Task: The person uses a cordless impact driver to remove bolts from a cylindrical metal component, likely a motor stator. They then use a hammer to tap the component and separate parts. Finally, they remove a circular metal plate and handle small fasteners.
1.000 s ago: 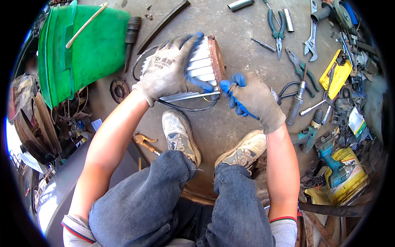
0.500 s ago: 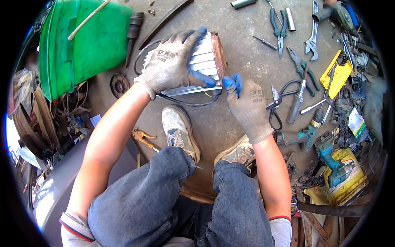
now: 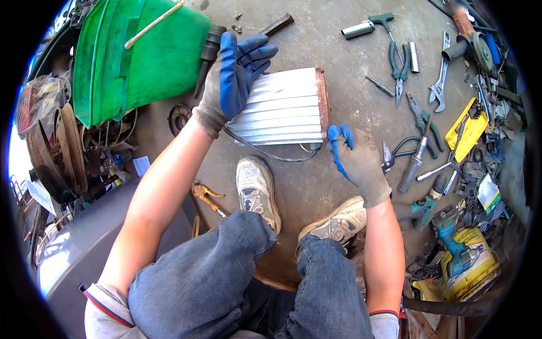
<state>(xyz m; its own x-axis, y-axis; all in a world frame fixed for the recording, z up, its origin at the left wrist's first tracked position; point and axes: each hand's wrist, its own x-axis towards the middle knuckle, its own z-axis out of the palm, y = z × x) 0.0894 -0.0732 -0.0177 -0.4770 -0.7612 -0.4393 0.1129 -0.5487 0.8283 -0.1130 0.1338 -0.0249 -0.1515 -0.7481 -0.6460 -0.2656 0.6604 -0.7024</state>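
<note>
Where the grey floor (image 3: 299, 183) spreads across my head-camera view, the biggest object I see on it is a green plastic bucket (image 3: 155, 62) at upper left. Next in size I have the finned motor housing (image 3: 285, 107), silver and ribbed, lying on the floor ahead of the feet and between the two gloved hands. Its rust-brown end (image 3: 323, 101) faces right, and a black cable (image 3: 276, 158) curves along its near side.

I read the left hand (image 3: 236, 79) as wide: the blue-coated palm shows, the fingers stretch away to the upper right, and the glove overlaps the housing's left end from where I look. Whether it touches the metal there I cannot tell. The right hand (image 3: 357, 161) is just beside the housing's near right corner, fingers bent inward; I cannot make out how far they close or whether anything sits in them.

Below the housing I see two whitish shoes (image 3: 257, 189), set apart. Over on the right lie an angle grinder (image 3: 464, 25) near the top, a teal cordless drill (image 3: 460, 254) far lower down, and a yellow tool case (image 3: 466, 133) between them. Smaller again, I pick out an adjustable wrench (image 3: 439, 79), green-handled long-nose pliers (image 3: 398, 74) and a steel tube (image 3: 414, 56) near their handles. Tiniest are some dark bits (image 3: 237, 17) to the right of the bucket.
</note>
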